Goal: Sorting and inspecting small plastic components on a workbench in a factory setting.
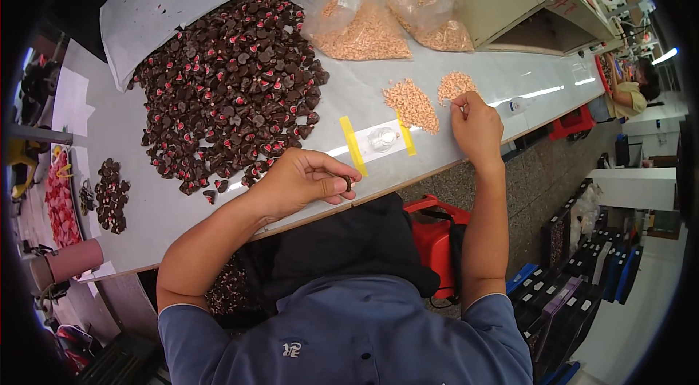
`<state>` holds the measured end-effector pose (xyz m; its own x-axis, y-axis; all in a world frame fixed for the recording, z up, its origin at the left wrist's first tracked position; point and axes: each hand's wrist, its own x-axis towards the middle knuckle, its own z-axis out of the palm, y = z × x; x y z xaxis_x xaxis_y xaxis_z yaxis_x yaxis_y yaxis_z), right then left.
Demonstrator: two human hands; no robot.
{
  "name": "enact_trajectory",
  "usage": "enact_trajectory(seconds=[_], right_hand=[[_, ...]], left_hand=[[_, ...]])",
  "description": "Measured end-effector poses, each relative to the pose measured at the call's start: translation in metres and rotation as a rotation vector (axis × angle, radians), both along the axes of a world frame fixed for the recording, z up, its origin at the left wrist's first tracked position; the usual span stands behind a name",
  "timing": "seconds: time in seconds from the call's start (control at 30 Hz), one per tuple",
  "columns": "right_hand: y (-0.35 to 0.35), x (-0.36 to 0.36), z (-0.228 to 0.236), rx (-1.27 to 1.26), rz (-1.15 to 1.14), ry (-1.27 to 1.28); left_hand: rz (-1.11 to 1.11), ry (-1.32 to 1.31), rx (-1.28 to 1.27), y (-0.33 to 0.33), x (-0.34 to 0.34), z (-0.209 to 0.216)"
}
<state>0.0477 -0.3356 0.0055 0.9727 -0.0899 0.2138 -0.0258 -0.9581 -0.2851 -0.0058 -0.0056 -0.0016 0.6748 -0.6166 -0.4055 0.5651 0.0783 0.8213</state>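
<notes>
Grey tabletop [352, 86] looking smooth, glossy, reflecting light streaks. Plastic bags [360, 32] showing clear, crinkled film. Dark pieces [233, 79] looking slightly glossy. Tan granules [411, 102] looking matt. Blue shirt [349, 334] showing matt cloth.

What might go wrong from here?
The dark piece pinched in the left hand is close to the edge of the bench and could fall if it slips. The loose pale bits by the right hand might scatter if brushed. The clear container between the hands might get bumped.
</notes>
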Motion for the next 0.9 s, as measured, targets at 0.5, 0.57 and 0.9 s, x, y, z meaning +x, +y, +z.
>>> enact_trajectory(seconds=[0.5, 0.57, 0.9], right_hand=[[0.063, -0.057, 0.015, 0.783, 0.255, -0.083], [0.093, -0.074, 0.015, 0.866, 0.466, 0.011], [0.128, -0.09, -0.003, 0.99, 0.591, 0.041]], left_hand=[[-0.113, 0.019, -0.026, 0.002, 0.002, 0.001], [-0.119, 0.049, -0.038, 0.003, 0.0, 0.003], [-0.115, 0.05, -0.139, 0.004, -0.001, -0.002]])
